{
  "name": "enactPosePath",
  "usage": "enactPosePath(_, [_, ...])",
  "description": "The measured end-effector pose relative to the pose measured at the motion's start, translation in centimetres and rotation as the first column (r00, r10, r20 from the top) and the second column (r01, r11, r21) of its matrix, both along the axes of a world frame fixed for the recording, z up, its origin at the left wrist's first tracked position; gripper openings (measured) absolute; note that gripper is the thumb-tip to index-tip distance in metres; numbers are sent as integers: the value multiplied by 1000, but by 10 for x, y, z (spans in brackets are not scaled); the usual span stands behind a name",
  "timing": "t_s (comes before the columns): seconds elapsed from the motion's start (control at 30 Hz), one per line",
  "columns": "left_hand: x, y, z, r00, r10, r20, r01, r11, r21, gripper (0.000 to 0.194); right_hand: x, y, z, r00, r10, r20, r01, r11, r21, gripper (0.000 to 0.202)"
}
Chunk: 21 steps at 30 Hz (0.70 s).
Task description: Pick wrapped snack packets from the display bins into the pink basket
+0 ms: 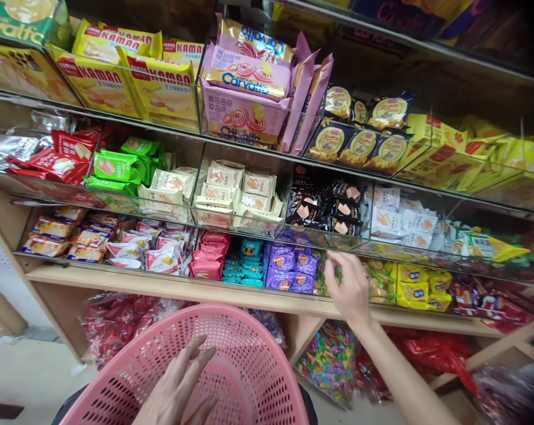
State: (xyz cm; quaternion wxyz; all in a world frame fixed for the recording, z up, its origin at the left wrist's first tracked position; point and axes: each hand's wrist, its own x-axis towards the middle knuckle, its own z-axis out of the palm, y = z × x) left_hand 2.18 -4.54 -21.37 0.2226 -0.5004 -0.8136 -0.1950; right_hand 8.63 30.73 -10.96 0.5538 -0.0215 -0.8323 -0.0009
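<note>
My left hand (178, 383) is over the pink plastic basket (129, 348), its fingers spread and nothing visible in them. The part of the basket floor that shows bears nothing. At the lowest shelf row, my right hand (350, 289) reaches the front of a clear bin with green-wrapped snacks (377, 277). Its fingers are curled, and whatever may be between them is too small or hidden to make out. Just left of that hand are purple snack packets (293, 265) in stacks. Yellow packets (415, 286) fill a compartment to its right.
Above run clear-fronted shelves with black packets (308, 206), cream packets (220, 183), purple Carvalfo packs (249, 71) and yellow KAMAN packs (101, 77). Below the wooden ledge (160, 283) stand bags of red packets (116, 324) and multicoloured sweets (331, 360). A slanted wooden divider (308, 339) separates them.
</note>
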Motion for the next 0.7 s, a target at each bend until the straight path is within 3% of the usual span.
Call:
enactPosePath(0.1, [0, -4, -2, 1000, 1, 5, -1, 1000, 4, 60, -9, -3, -29, 993, 11, 116, 9, 984, -175, 26])
enactPosePath(0.2, [0, -10, -6, 1000, 11, 4, -11, 1000, 7, 59, -22, -1, -45, 983, 10, 185, 49, 950, -310, 26])
enactPosePath(0.5, [-1, -18, -16, 999, 41, -36, -41, 999, -7, 61, -60, -10, -54, 976, 29, 215, 83, 865, -494, 46])
enactPosePath(0.7, [0, -23, -14, 997, 30, 70, -30, 1000, -8, 62, -74, -14, -61, 984, 53, 169, 64, 784, -618, 51])
